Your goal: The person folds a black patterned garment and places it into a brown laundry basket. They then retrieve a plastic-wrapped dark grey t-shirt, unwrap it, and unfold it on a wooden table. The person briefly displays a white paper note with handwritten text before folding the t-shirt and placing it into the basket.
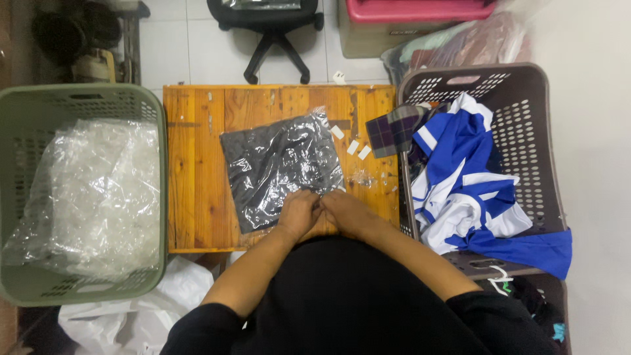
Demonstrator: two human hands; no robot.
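Note:
A dark grey folded garment in a clear plastic bag [279, 164] lies on a small orange wooden table [197, 164]. My left hand [299, 212] and my right hand [342, 207] meet at the bag's near edge, fingers curled and pinching the plastic there. The fingertips are hidden against each other. A few small white paper strips [355, 146] lie on the table just right of the bag.
A green basket [20, 197] at the left holds crumpled clear plastic bags [98, 190]. At the right a brown basket [526, 131] holds blue-and-white and plaid clothes [460, 177]. Beyond the table stand an office chair base [276, 39] and a pink-lidded box [414, 13]. White bags lie on the floor [131, 315].

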